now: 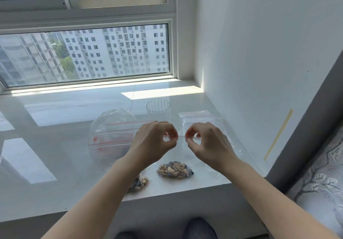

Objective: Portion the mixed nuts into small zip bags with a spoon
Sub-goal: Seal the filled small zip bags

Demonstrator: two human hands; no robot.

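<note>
- The left hand (154,142) and right hand (206,142) each pinch the zip strip of a small zip bag (178,164) held up between them.
- The strip runs left to right; the nuts (174,170) sag below at the worktop (55,146).
- Sealing likely means sliding the pinches along that axis.
- A second filled bag (138,184) lies near the left forearm.

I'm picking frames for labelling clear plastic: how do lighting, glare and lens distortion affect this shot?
Head view: daylight from the window throws a bright sun patch and pale reflections across the glossy sill; the clear cup and empty zip bags nearly vanish against it. The wide-angle lens bows the window frame. The hands and the filled nut bag look sharp.
</note>
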